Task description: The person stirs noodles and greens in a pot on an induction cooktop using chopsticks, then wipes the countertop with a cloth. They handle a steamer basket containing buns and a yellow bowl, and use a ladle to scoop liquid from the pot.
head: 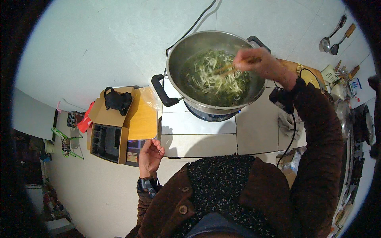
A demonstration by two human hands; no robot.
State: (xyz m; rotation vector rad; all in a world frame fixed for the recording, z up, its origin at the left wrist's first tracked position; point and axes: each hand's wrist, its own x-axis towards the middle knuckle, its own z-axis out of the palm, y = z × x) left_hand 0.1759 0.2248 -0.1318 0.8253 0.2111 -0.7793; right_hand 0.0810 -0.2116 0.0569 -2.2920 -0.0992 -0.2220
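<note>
My right hand [253,63], slightly blurred, grips a pair of wooden chopsticks [223,69] over a large stainless steel pot [180,56]. The chopsticks' lower ends are among pale shredded strips [211,86] and greenery in the pot's liquid. Black handles project from both sides of the pot, which stands on a round dark-based electric cooker [208,115] with a small blue light. To the left of the pot, my left hand [151,153] is palm up beside the tiled counter's edge. Its fingers are loosely curled, with nothing visible in them, just below a yellow-brown board [144,116].
An open cardboard box [124,148] with dark foam stands at left, a black cloth item [117,100] on its flap. A black cord [294,131] hangs near my right arm. A crumpled rag [290,125] lies on the right counter. A ladle [326,44] and turner [335,48] hang on the wall.
</note>
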